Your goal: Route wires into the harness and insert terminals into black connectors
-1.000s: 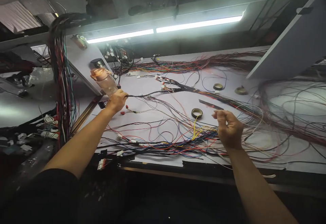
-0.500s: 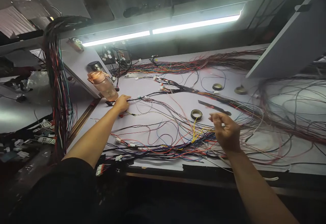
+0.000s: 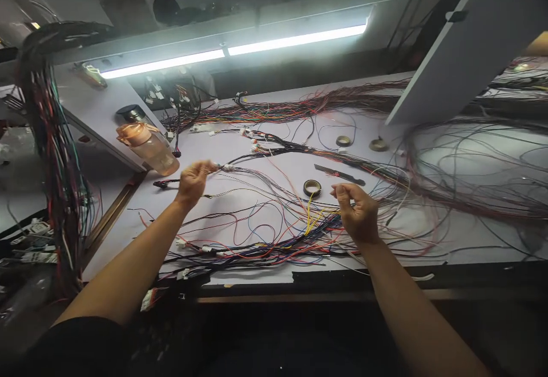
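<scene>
My left hand (image 3: 193, 183) is closed in a pinch at the left end of a black-taped wire harness branch (image 3: 246, 159), beside a white connector (image 3: 228, 167). Its fingertips are slightly blurred. A black connector (image 3: 160, 184) on a short cable lies left of that hand. Over the loose wires, my right hand (image 3: 358, 212) is raised with thumb and fingers pressed together; whatever they hold, if anything, is too small to make out. A roll of black tape (image 3: 312, 188) and a dark flat blade-like tool (image 3: 339, 175) lie just beyond it.
A bottle with an orange lid (image 3: 154, 151) stands at the left by a dark-capped bottle (image 3: 131, 113). Two more tape rolls (image 3: 343, 141) lie farther back. A thick wire bundle (image 3: 51, 183) hangs at left. An upright panel (image 3: 445, 57) rises at right; a lamp (image 3: 295, 40) spans above.
The view has shifted, so the bench appears farther left. My left hand has moved a little right, away from the bottle, along the harness branch. My right hand keeps its pinched pose.
</scene>
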Available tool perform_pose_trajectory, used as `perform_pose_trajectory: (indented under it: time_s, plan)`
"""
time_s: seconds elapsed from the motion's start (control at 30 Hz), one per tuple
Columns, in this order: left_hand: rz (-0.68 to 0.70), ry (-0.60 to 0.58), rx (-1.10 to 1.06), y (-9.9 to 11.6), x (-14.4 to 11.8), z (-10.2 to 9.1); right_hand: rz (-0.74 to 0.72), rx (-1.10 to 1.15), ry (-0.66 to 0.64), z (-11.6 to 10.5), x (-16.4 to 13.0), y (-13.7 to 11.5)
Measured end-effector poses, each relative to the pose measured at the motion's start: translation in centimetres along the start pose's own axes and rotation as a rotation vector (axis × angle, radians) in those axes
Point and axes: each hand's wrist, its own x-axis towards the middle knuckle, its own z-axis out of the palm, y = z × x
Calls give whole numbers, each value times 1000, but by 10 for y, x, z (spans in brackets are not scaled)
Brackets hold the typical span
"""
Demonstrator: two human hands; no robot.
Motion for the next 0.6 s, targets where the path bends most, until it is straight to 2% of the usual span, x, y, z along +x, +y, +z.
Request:
perform_pose_trajectory:
  time_s: [0.13, 0.2, 0.27, 0.33, 0.47, 0.53, 0.6]
  plan:
    - [-174, 477, -428, -8, 17, -15, 16, 9, -15, 0, 0, -1]
    - [-229, 593, -531, -10, 21, -23, 11, 8, -13, 0, 0, -2]
    - [-242, 640, -526, -9, 18, -27, 2, 15, -6, 0, 1, -3]
    - [-208, 521, -381, -6, 10, -26, -11, 27, -2, 0, 1, -3]
    - [-117, 76, -37, 9, -9, -14, -3, 8, -63, 1, 1, -4]
    - [-33, -10, 67, 18, -16, -7, 3, -47, -145, 3, 1, -4]
    - [126, -63, 221, 26, -22, -2, -15, -126, -238, 4, 0, -5]
